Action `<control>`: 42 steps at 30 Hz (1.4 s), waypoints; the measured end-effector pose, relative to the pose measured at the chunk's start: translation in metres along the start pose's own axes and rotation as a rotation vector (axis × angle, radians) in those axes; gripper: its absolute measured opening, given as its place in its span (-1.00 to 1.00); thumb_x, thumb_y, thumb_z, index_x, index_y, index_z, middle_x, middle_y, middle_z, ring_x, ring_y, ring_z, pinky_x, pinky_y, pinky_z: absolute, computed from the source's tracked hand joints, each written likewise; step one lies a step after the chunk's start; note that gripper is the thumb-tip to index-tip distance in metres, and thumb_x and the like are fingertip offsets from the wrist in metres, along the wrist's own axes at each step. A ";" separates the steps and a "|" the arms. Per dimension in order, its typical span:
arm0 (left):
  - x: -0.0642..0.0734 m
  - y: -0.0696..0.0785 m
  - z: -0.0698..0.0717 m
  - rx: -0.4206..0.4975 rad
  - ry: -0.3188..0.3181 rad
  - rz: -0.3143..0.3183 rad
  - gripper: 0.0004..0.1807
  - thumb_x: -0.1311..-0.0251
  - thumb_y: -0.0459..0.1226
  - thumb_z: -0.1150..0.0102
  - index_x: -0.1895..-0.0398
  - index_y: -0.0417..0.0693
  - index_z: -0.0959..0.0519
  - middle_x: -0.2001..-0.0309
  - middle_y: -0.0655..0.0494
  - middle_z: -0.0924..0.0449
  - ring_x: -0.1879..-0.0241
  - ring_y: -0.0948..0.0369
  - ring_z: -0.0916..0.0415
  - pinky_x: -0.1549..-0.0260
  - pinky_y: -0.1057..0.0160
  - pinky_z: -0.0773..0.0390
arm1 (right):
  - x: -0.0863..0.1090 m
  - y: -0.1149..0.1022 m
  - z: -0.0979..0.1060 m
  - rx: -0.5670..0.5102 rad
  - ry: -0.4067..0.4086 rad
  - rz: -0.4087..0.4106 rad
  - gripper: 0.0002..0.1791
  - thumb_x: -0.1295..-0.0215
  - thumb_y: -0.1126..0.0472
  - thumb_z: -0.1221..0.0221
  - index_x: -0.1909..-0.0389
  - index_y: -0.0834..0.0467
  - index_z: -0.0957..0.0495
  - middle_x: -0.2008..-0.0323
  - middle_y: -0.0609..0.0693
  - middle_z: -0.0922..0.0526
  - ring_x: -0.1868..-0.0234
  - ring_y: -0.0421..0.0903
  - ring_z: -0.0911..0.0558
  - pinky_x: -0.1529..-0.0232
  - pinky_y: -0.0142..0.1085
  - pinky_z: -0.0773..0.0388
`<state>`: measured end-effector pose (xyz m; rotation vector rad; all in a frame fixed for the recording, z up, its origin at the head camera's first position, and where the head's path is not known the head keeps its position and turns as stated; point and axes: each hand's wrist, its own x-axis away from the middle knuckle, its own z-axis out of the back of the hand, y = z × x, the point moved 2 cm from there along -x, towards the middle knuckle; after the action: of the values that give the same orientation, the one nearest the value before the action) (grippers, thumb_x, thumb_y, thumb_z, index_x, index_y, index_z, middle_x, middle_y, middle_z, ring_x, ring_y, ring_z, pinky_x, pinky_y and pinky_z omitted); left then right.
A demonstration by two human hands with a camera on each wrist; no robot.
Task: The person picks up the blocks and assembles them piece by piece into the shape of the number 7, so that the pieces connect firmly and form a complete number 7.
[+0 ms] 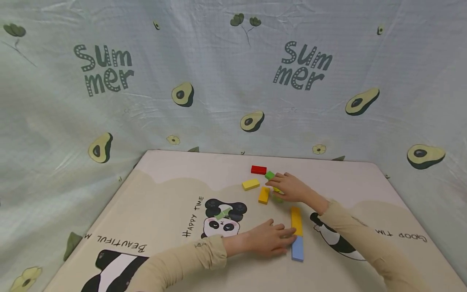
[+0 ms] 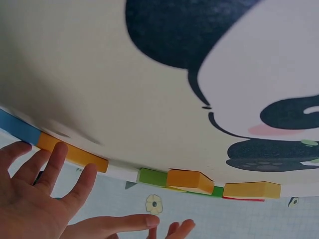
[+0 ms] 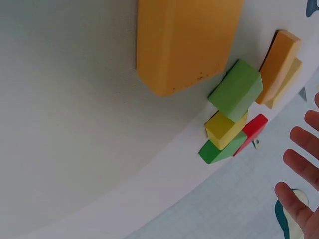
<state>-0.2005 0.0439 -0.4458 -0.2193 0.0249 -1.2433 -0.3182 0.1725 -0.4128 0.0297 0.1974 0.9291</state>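
A blue block and a longer-looking orange block lie end to end in a line. My left hand has its fingers spread, with fingertips right at the side of that line near the joint. In the left wrist view, its fingers overlap the orange block and the blue block. Farther off, my right hand hovers over a loose group, partly covering a yellow block and a green block. The right wrist view shows its fingers stretched out, holding nothing, beside the green block and yellow block.
Around the right hand lie a red block, a bright green block, a pale yellow block and another orange block. The table has printed pandas and lettering. A patterned cloth hangs behind its far edge.
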 end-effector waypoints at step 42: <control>0.001 0.001 0.001 0.022 -0.007 0.003 -0.46 -0.31 0.02 0.29 -0.33 0.14 -0.11 -0.36 0.19 -0.08 -0.16 0.26 -0.28 -0.07 0.17 -0.38 | -0.016 -0.004 -0.029 0.049 -0.219 -0.023 -0.47 -0.08 -0.17 -0.13 -0.08 -0.08 -0.38 0.10 -0.01 -0.57 0.05 -0.03 -0.44 -0.04 0.06 -0.36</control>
<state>-0.1996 0.0437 -0.4448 -0.2044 0.0061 -1.2389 -0.3293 0.1553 -0.4390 0.1739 0.0172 0.8913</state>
